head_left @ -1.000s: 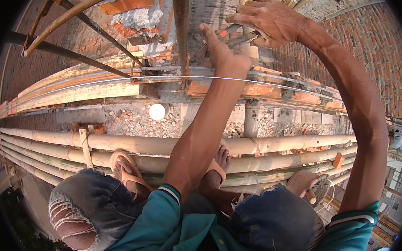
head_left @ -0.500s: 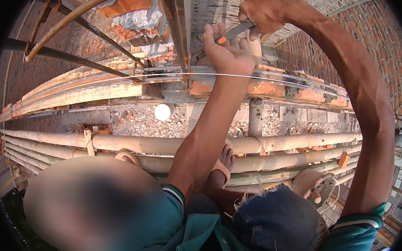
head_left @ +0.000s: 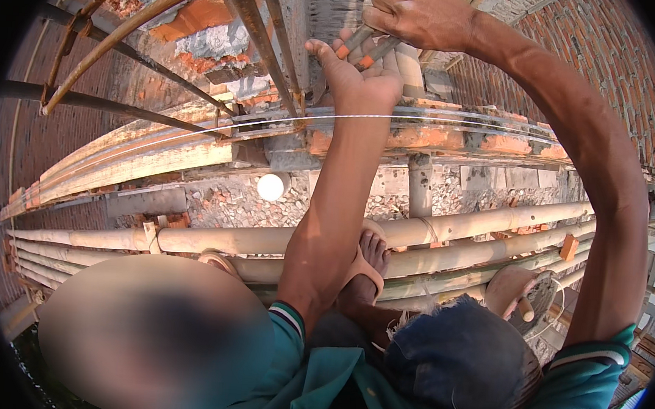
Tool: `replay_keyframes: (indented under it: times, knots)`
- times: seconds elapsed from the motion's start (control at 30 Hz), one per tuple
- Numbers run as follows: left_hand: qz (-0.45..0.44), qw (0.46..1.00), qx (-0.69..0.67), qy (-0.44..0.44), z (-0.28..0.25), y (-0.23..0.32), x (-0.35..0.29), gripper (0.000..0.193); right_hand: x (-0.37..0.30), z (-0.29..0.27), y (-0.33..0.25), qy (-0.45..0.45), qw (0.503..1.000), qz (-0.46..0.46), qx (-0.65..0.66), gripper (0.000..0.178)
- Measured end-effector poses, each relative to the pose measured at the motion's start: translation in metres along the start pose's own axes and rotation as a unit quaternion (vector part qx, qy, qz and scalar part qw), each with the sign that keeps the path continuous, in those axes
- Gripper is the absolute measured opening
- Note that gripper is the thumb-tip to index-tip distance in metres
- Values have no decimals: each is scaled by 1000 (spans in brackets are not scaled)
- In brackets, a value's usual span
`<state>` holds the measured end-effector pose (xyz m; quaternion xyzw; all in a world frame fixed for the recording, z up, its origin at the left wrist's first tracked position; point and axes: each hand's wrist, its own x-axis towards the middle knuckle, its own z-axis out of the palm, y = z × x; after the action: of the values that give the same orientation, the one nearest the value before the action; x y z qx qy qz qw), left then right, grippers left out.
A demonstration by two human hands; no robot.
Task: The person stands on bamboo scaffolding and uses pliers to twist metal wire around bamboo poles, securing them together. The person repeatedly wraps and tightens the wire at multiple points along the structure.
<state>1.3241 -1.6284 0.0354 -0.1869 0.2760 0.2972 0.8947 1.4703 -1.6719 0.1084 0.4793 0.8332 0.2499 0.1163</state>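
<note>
At the top centre my right hand [head_left: 428,18] is closed round a two-handled tool like pincers [head_left: 382,50], with dark grey handles and orange ends. Its head is hidden by the hand. My left hand [head_left: 366,84] is turned palm up just below, thumb stretched out to the left and fingers apart. The orange ends lie over its palm and fingers; whether they touch the skin I cannot tell. Behind both hands runs a grey concrete face. A taut white string [head_left: 440,120] crosses at my left wrist, above a brick course [head_left: 431,139].
Rusty steel bars [head_left: 259,44] rise at the upper left beside broken brickwork. My sandalled feet [head_left: 369,257] stand on bamboo poles [head_left: 486,223]. A white round container [head_left: 271,187] sits on rubble beyond them. A round wooden piece with a peg [head_left: 518,301] is at the right.
My right hand has shifted left and turned, so both tool handles now show. My left hand has moved slightly left and up, its thumb spreading outward.
</note>
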Motion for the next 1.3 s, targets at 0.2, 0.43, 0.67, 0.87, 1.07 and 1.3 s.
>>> replay_keyframes:
  times: [0.2,0.43,0.67,0.87,1.07,1.3]
  knots:
    - [34,996,-29,-74,-20,-8,-9,42,52,-49,30,-471,831,160,249,25]
    - [28,999,-6,-44,-7,7,11,52,48,-46,20,-175,978,-37,108,22]
    - [47,995,63,-64,-25,-4,-10,51,46,-58,14,-358,910,59,202,26]
    - [-5,999,49,-21,-21,-1,2,48,69,-84,23,-516,802,134,270,29]
    - [-8,994,103,18,0,10,-10,51,21,-56,-9,-4,999,-41,13,31]
    - [28,981,193,-16,-25,0,-26,42,43,-48,-1,-395,893,128,175,28]
